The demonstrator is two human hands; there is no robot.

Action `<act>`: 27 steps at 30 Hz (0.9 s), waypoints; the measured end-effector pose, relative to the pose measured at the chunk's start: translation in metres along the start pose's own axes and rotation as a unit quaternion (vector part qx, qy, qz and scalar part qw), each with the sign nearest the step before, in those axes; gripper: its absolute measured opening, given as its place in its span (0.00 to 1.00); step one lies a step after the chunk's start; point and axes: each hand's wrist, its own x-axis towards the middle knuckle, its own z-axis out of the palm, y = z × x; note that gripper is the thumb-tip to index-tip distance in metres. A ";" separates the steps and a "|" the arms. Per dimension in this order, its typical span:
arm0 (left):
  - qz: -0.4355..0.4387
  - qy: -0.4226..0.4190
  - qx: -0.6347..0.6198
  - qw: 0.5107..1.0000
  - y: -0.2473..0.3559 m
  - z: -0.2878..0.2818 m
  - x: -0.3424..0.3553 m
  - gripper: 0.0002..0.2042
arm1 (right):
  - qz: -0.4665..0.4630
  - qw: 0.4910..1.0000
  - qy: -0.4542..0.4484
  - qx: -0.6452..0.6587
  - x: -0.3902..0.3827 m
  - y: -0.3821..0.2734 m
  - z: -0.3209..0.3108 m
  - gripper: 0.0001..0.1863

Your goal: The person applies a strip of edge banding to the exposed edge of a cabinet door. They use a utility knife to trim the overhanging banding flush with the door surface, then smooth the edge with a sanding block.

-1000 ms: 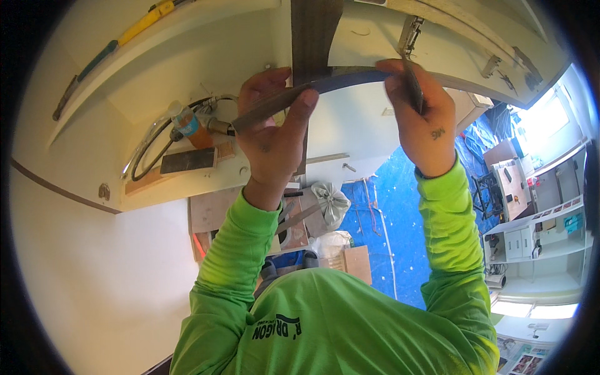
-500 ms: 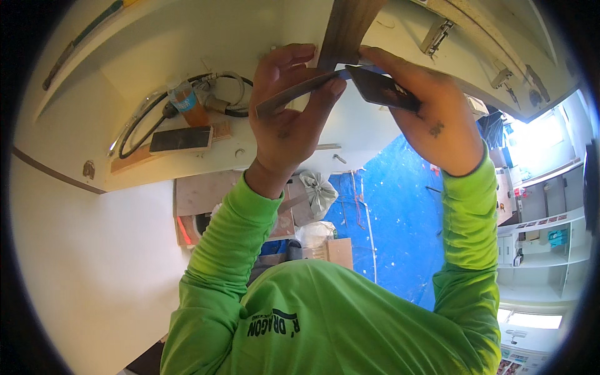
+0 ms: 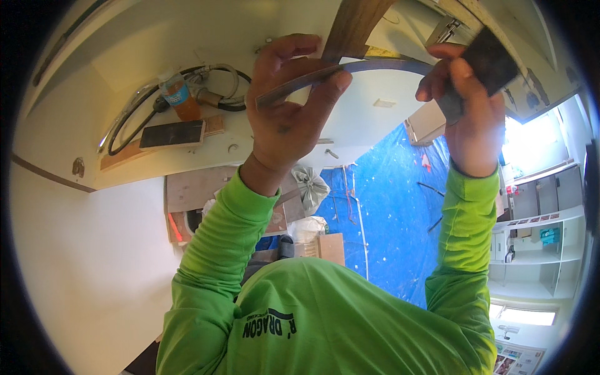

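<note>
Raised inside the white cabinet, my left hand (image 3: 285,128) grips a thin dark curved strip (image 3: 391,64) between thumb and fingers. The strip arches rightward, passing just in front of a brown wooden board (image 3: 356,28) and a small yellow edge; whether it touches them I cannot tell. My right hand (image 3: 469,125) is closed on a dark rectangular piece (image 3: 490,56), held tilted at the right of the strip. Whether that piece joins the strip's far end is hidden by my fingers.
A bottle of orange liquid (image 3: 186,105), coiled hoses (image 3: 232,81) and a dark block (image 3: 173,134) lie on the cabinet shelf (image 3: 119,181) at left. Below are a blue floor sheet (image 3: 394,206), boards and bags (image 3: 306,187). White shelving (image 3: 537,256) stands at the right.
My right hand has moved rightward with the dark piece, which is turned to show a broad face. My left hand has risen and shifted slightly right with the strip.
</note>
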 end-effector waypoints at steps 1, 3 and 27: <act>-0.003 0.005 -0.005 1.000 0.001 0.001 0.001 0.08 | 0.000 0.997 -0.001 0.073 0.000 0.001 -0.004 0.19; -0.007 0.019 -0.014 1.000 0.007 0.006 0.005 0.11 | 0.006 0.998 0.027 0.065 -0.003 -0.002 -0.004 0.23; 0.105 -0.011 0.129 0.986 0.012 -0.003 -0.003 0.07 | -0.016 0.997 0.043 0.059 -0.027 0.011 -0.012 0.22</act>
